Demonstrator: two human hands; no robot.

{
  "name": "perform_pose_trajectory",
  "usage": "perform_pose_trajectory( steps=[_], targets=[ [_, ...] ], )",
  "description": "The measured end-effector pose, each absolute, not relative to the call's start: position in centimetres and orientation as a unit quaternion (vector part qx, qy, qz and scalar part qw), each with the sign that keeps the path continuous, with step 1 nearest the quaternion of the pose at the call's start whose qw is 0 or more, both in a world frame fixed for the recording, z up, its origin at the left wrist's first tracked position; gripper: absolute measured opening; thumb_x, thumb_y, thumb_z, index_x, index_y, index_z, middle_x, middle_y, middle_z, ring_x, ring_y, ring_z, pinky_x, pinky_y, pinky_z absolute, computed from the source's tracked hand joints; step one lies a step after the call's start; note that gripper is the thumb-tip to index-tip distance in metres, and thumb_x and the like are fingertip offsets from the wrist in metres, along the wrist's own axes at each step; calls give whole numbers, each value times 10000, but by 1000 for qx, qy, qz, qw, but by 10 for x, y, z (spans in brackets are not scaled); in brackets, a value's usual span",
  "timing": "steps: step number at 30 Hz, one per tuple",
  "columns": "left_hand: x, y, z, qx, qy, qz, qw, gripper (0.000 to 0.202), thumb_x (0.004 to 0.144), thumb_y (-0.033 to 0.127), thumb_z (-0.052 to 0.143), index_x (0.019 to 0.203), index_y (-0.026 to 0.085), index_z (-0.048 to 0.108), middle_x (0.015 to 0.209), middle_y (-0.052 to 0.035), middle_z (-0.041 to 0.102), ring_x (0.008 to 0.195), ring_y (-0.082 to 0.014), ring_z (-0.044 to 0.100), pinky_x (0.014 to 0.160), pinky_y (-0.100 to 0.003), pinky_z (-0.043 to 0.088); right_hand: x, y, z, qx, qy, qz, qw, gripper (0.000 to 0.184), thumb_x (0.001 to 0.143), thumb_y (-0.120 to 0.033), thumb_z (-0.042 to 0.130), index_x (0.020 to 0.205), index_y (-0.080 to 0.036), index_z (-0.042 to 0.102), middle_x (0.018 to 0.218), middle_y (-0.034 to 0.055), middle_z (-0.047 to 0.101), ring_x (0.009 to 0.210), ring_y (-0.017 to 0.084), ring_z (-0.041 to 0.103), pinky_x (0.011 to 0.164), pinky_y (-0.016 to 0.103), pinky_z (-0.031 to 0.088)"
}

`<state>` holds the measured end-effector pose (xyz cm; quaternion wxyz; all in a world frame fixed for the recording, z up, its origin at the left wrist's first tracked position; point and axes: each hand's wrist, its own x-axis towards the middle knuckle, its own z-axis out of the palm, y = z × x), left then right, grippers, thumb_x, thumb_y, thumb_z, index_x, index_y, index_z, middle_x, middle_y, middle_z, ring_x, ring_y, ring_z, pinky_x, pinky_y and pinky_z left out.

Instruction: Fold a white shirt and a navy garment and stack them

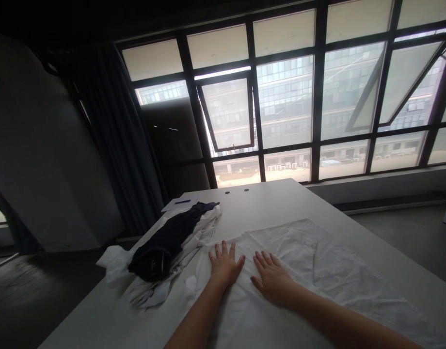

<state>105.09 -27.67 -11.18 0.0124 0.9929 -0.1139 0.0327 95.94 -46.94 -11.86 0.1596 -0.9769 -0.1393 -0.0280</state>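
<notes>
white cloth (332, 264) lies spread on the table (266, 206), its far edge short of the table's end. left hand (226, 264) and right hand (272, 280) rest flat on it, open and just apart, arms reaching forward; a clothes pile (161, 257) sits beside the left hand.

The flat white cloth (328, 276) runs past the near right edge of the view, and the left hand (226, 265) and right hand (273, 279) cover part of it. A dark navy garment (161, 244) hides much of the crumpled white fabric (150, 291) beneath it. At the far end, a thin blue object (182, 201) is too small to identify.
</notes>
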Motion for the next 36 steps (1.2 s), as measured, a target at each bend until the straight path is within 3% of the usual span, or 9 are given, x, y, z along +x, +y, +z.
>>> perform_pose_trajectory(
  steps=[6, 12, 14, 17, 20, 23, 31, 34, 36],
  targets=[
    [1044, -277, -102, 993, -113, 42, 2, 754, 953, 695, 283, 1573, 269, 322, 1635, -164, 269, 1482, -466, 184, 1127, -687, 136, 870, -553, -135, -972, -163, -48, 161, 704, 1003, -622, 325, 1595, -268, 180, 1657, 39, 161, 1527, 308, 168, 1247, 531, 126],
    [996, -296, -80, 980, -172, 102, -12, 544, 986, 425, 341, 1437, 185, 527, 1437, -209, 509, 1292, -385, 467, 1042, -569, 356, 820, -601, -150, -979, -127, -48, 154, 709, 977, -611, 410, 1572, -333, 143, 1638, 18, 169, 1502, 365, 221, 1214, 630, 185],
    [967, -304, -86, 980, -189, 61, 8, 573, 970, 508, 362, 1435, 221, 536, 1424, -207, 522, 1280, -410, 474, 1015, -600, 369, 817, -603, -149, -978, -117, -48, 167, 710, 961, -617, 439, 1563, -363, 160, 1632, -3, 175, 1500, 364, 226, 1219, 631, 184],
    [928, -312, -105, 968, -242, -26, 57, 795, 871, 757, 406, 1543, 335, 376, 1595, -162, 345, 1450, -482, 249, 1057, -725, 247, 820, -601, -145, -977, -103, -51, 180, 703, 952, -623, 452, 1557, -386, 183, 1633, -24, 177, 1508, 344, 209, 1236, 606, 159],
    [911, -316, -118, 955, -279, -60, 85, 894, 825, 822, 403, 1588, 414, 177, 1685, -73, 108, 1506, -485, 7, 1081, -792, -2, 830, -602, -139, -978, -92, -61, 175, 697, 963, -627, 428, 1568, -365, 201, 1642, -12, 183, 1515, 319, 200, 1245, 571, 148],
    [919, -322, -115, 956, -275, -43, 89, 868, 859, 797, 352, 1595, 398, 121, 1689, -44, 37, 1513, -444, -64, 1105, -747, -103, 848, -607, -134, -980, -94, -71, 161, 695, 978, -628, 394, 1579, -323, 226, 1647, 19, 206, 1518, 297, 206, 1248, 534, 139],
    [988, -357, -89, 942, -322, -44, 82, 837, 899, 774, 292, 1603, 335, 187, 1685, -78, 99, 1532, -397, 10, 1157, -689, -33, 914, -637, -123, -987, -69, -55, 136, 744, 976, -632, 358, 1570, -187, 322, 1636, 112, 274, 1515, 274, 234, 1233, 500, 144],
    [1007, -365, -83, 935, -338, -17, 109, 818, 882, 746, 423, 1573, 324, 305, 1679, -76, 154, 1531, -368, 87, 1193, -625, 65, 933, -650, -121, -982, -34, -94, 159, 642, 978, -510, 405, 1498, -137, 453, 1552, 158, 442, 1441, 259, 390, 1196, 435, 251],
    [1010, -368, -80, 926, -349, 36, 137, 709, 872, 665, 535, 1490, 326, 458, 1632, -73, 290, 1501, -341, 204, 1202, -553, 159, 938, -658, -121, -974, 12, -148, 169, 519, 974, -388, 405, 1385, -116, 567, 1404, 172, 592, 1312, 250, 527, 1120, 384, 354]
  ],
)
